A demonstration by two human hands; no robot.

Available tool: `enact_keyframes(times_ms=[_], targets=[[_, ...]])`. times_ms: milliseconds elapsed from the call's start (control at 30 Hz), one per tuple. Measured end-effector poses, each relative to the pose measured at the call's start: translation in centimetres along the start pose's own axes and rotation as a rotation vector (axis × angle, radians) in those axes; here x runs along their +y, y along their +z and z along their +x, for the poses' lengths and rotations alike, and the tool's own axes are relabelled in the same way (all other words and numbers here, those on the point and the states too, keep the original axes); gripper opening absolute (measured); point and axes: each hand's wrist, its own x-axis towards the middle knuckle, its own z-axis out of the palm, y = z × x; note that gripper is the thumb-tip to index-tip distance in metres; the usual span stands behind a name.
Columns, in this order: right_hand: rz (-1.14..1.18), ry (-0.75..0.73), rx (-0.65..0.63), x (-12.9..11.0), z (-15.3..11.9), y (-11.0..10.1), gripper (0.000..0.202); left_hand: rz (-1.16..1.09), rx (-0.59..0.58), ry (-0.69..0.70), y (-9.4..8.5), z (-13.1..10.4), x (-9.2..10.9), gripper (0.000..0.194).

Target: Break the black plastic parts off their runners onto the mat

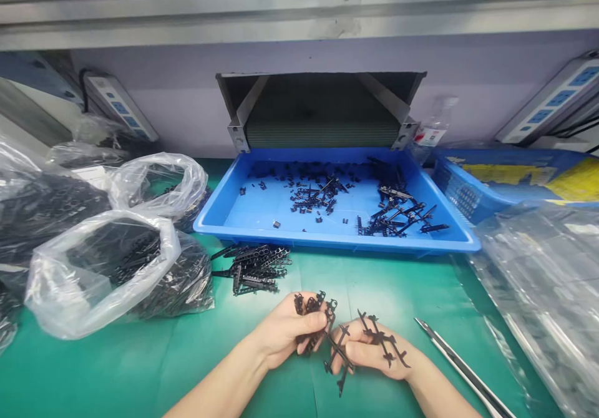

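My left hand (pixel 292 327) is closed around several small black plastic parts (pixel 311 306), with the thumb pressing on them. Close beside it on the right, my right hand (pixel 374 349) holds thin branching black plastic frames (pixel 341 349); one lies across its back and fingers. The two hands nearly meet over the green mat (pixel 262 380). Beyond my left hand lies a pile of long black strips (pixel 257 268). A blue tray (pixel 327 240) behind the hands holds loose small black pieces and a heap of black frames (pixel 402 212) at its right side.
Clear bags of black parts (pixel 182 281) stand at the left. Tweezers (pixel 463 368) lie right of my right hand. Stacked clear plastic trays (pixel 543 293) and a blue basket (pixel 496 187) are at the right. A conveyor end (pixel 322 131) sits behind the blue tray.
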Motion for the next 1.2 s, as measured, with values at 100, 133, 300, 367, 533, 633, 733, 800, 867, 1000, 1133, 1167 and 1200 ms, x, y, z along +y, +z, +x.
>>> enact_keyframes(times_ms=[100, 133, 300, 367, 533, 633, 733, 800, 867, 1000, 1133, 1167, 1200], targets=[[0.081, 0.015, -0.015, 0.3, 0.0, -0.1, 0.045, 0.006, -0.083, -0.063, 0.2, 0.0, -0.3, 0.042], [0.110, 0.000, -0.007, 0.5, 0.0, -0.1, 0.044, 0.009, -0.088, -0.075, 0.3, 0.0, -0.2, 0.042], [0.309, -0.200, 0.033, 1.4, 0.2, -0.2, 0.030, 0.575, 0.394, 0.162, -0.8, -0.4, 1.7, 0.020], [0.409, -0.294, 0.035, 1.3, 0.3, 0.0, 0.023, 1.058, 0.704, 0.301, -2.2, -0.6, 2.6, 0.010], [0.325, -0.324, 0.098, 0.4, 0.4, 0.4, 0.022, 1.920, 1.065, 0.464, -5.5, -0.6, 3.8, 0.024], [0.330, -0.301, 0.110, 0.5, 0.6, 0.4, 0.025, 2.094, 1.185, 0.454, -6.3, -0.2, 3.6, 0.041], [0.397, -0.278, 0.158, 0.9, 0.7, 0.4, 0.024, 2.150, 1.222, 0.483, -6.4, -0.1, 3.2, 0.059], [0.437, -0.261, 0.206, 1.2, 0.7, 0.3, 0.024, 2.155, 1.223, 0.543, -6.3, -0.1, 3.0, 0.061], [0.471, -0.247, 0.261, 1.4, 0.9, 0.2, 0.026, 2.124, 1.225, 0.644, -5.6, 0.0, 3.4, 0.054], [0.497, -0.217, 0.369, 1.8, 1.6, -0.2, 0.032, 1.965, 1.099, 0.809, -3.0, 2.0, 6.4, 0.035], [0.478, -0.192, 0.374, 2.2, 2.1, -0.6, 0.036, 1.746, 0.796, 0.541, -0.2, 8.0, 10.6, 0.020], [0.474, -0.185, 0.364, 2.2, 2.2, -0.8, 0.037, 1.726, 0.758, 0.495, 0.1, 9.8, 11.4, 0.020], [0.471, -0.178, 0.348, 2.2, 2.2, -0.8, 0.038, 1.706, 0.729, 0.452, 0.3, 11.6, 12.1, 0.021]])
